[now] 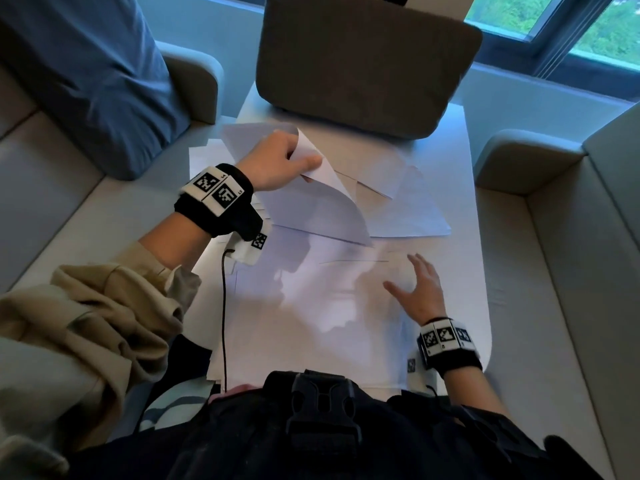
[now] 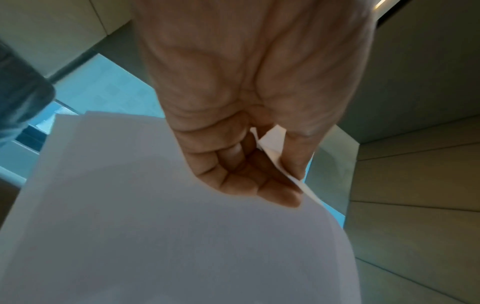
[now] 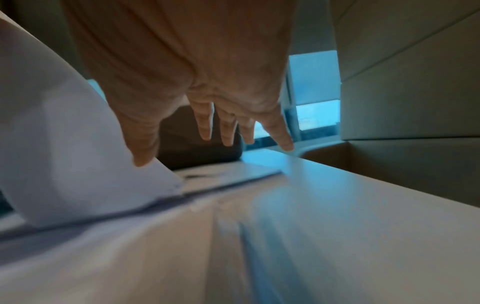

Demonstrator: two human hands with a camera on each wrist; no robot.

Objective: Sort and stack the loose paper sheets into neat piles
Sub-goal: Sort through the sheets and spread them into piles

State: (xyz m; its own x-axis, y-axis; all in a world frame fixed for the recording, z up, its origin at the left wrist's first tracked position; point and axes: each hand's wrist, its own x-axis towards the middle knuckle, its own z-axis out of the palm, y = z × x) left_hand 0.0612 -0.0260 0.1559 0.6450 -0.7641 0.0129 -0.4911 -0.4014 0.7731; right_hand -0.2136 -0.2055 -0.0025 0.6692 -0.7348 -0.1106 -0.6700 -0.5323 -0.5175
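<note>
- The left hand (image 1: 280, 161) pinches the upper edge of a lifted sheet (image 1: 322, 209), thumb on one face and curled fingers (image 2: 275, 195) on the other; the paper bows and hangs down toward the table, its lower corner touching or nearly touching the papers beneath.
- The right hand (image 1: 417, 289) holds nothing: its fingers (image 3: 283, 135) are spread and straight, low over the near sheets (image 1: 311, 323). Whether the palm actually presses on them I cannot tell.
- To do this step well, I judge the pinch should stay light and close to the edge so the sheet does not crease, and the sheet should clear the others fully before it travels, or it may drag its neighbours askew.
- The free hand looks best used flat on the near sheets, pinning them as the landing spot, so the carried sheet can be laid edge to edge and squared.
- More loose sheets (image 1: 408, 206) lie overlapped at odd angles further off, so much of the sorting seems left to do.
- All this lies on a pale table (image 1: 479, 271), smooth enough that paper will likely slide.
- A dark grey cushion (image 1: 367, 64) stands at the far end, touching the table top; a blue cushion (image 1: 93, 74) rests on the beige bench seat (image 1: 52, 188) to the left.
- Another padded seat (image 1: 561, 237) flanks the right; a window (image 1: 588, 26) shows greenery outside.
</note>
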